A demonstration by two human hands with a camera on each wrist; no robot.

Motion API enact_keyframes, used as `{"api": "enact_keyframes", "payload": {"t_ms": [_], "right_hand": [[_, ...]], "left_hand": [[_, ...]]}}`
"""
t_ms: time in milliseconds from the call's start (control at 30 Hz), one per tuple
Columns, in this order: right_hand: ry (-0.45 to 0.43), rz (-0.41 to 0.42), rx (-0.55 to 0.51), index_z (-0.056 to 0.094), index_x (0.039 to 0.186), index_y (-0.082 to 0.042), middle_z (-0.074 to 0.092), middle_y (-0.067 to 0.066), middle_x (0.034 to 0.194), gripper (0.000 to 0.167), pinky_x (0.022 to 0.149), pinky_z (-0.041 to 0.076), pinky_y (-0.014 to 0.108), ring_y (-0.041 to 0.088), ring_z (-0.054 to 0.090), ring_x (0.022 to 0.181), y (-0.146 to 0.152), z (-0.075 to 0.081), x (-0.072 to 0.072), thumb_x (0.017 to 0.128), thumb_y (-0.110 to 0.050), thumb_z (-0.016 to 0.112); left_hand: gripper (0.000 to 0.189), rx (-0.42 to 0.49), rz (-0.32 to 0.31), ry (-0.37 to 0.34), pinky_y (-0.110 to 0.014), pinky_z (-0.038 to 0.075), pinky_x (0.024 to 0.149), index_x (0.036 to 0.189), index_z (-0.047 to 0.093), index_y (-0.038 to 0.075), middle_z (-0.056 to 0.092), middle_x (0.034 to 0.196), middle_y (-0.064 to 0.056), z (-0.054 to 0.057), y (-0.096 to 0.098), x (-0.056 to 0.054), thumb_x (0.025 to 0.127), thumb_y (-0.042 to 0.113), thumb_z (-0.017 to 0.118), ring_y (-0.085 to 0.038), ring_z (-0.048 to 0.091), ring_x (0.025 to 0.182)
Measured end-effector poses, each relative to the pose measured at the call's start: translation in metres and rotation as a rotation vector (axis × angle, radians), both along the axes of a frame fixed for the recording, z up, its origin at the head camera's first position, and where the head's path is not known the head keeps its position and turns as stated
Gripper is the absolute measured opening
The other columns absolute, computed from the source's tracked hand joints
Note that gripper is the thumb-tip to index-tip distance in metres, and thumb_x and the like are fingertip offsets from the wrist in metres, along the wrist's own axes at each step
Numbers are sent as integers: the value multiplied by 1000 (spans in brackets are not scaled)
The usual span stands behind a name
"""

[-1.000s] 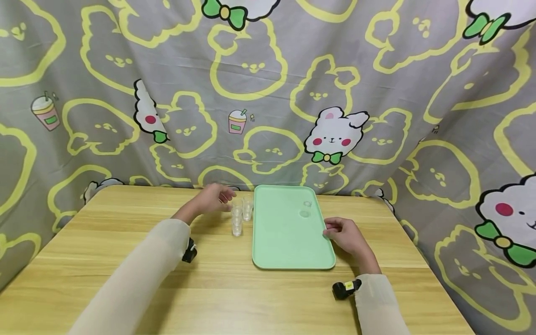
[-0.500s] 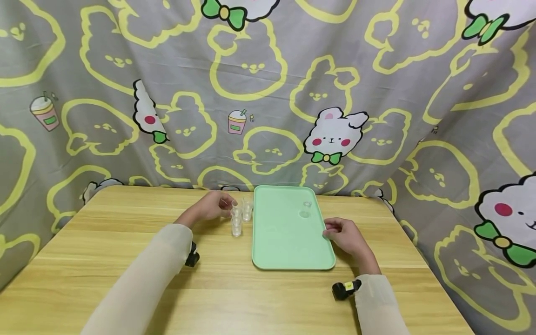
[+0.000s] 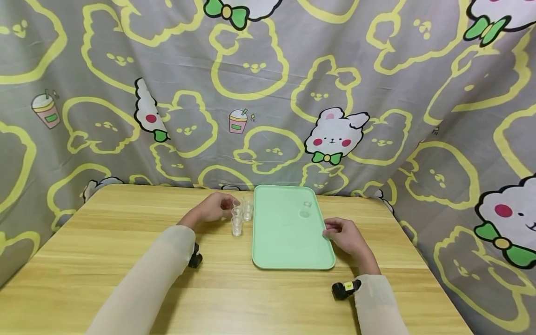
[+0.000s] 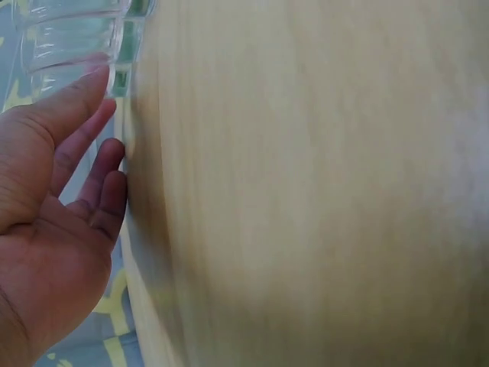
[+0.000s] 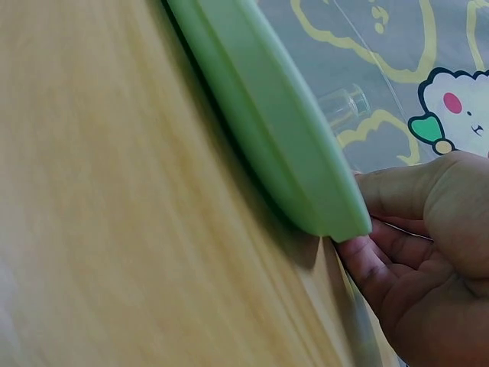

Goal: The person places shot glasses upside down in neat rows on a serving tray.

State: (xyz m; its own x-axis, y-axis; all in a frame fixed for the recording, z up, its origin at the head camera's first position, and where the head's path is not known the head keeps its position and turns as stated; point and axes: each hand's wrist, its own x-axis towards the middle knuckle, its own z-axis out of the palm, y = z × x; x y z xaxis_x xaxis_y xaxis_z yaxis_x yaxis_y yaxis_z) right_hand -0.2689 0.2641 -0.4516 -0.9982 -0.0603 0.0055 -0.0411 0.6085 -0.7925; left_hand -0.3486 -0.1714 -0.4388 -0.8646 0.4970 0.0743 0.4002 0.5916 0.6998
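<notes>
Several clear shot glasses stand close together left of the tray, the front glass [image 3: 236, 227] nearest the person. My left hand [image 3: 216, 206] is at the rear of this group. In the left wrist view its thumb lies against the side of a glass [image 4: 72, 38]; the fingers are loosely bent, and a fingertip comes close to the glass, contact unclear. My right hand [image 3: 344, 234] pinches the right rim of the light green tray [image 3: 289, 237], thumb above and fingers below. A clear glass [image 3: 305, 209] is on the tray, near its back right.
The wooden table [image 3: 167, 288] carries the tray and glasses. Behind it and at its sides hangs a grey cartoon-print curtain [image 3: 268, 111]. Black wrist cameras sit on both sleeves, the right camera [image 3: 343, 291] beside the tray's front corner.
The left hand has come down and right to the rear glass, its fingers moving closer round it. That glass seems to have shifted slightly right. The right hand and tray have stayed in place.
</notes>
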Motion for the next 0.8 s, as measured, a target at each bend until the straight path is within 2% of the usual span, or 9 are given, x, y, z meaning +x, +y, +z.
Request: {"api": "enact_keyframes", "payload": {"t_ms": [267,400,500,600,800], "right_hand": [[4,-8,-3,65,130,5,68,13,108,36,76,54,24,22,63,95,0,0,1,96,-5,70],[6,-1,-12,65,130,6,68,14,108,36,76,53,24,21,63,95,-1,1,1,96,-5,70],[2,1,-17,64,130,7,68,15,108,36,76,53,24,21,63,95,-1,1,1,96,-5,70],[-2,-3,-20,65,130,6,68,14,108,36,75,53,23,21,62,94,-1,1,2,96,-5,71],[8,0,-27,65,128,7,68,14,107,35,74,53,24,21,63,94,0,2,2,95,-4,71]], "left_hand": [[22,20,37,-26,-33,53,75,115,71,5,70,97,-4,-4,0,-1,93,6,74,-18,62,87],[22,43,70,-24,-34,54,80,114,70,4,71,99,-5,-3,-2,0,94,12,76,-19,64,90],[21,89,110,-51,-37,53,88,113,68,5,69,103,-7,2,-5,2,96,16,75,-21,65,96],[19,146,165,-87,-40,52,92,110,66,7,68,106,-7,10,-7,3,98,20,72,-23,64,101],[23,192,192,-50,-42,54,84,109,62,5,65,108,-11,29,-11,0,99,24,71,-26,64,98]]}}
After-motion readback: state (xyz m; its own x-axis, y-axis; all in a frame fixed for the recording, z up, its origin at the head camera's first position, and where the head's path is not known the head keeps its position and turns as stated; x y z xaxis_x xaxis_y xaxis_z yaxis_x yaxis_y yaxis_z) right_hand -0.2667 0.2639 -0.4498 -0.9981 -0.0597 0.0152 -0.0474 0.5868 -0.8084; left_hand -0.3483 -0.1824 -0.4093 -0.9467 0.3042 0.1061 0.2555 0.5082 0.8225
